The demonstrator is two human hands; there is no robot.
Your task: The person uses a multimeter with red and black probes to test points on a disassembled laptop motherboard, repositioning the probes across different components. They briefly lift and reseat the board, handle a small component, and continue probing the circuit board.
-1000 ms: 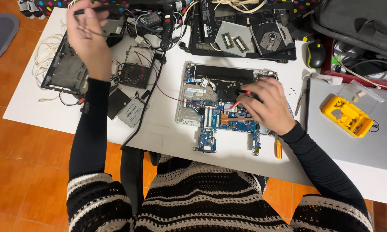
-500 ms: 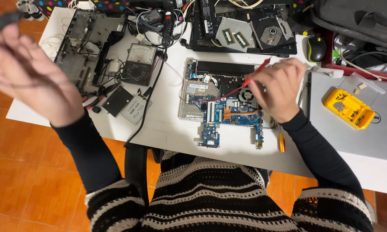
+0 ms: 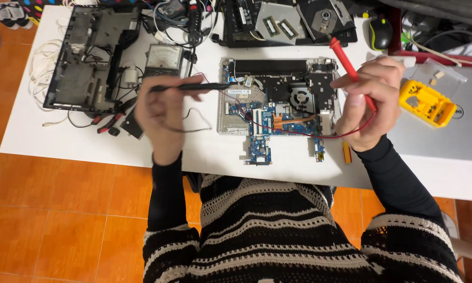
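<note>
Head view: your left hand is raised above the white surface, fingers curled around a black probe that lies level, its tip pointing right toward the opened laptop base. Its thin black lead loops below the hand. Your right hand is closed on a red probe, held tilted with its upper end pointing up and left; the red lead sags from it across the board's lower part. Both probes are lifted clear of the board. An analog meter sits left of the laptop base, beside an emptied black case. A yellow box lies just right of your right hand.
</note>
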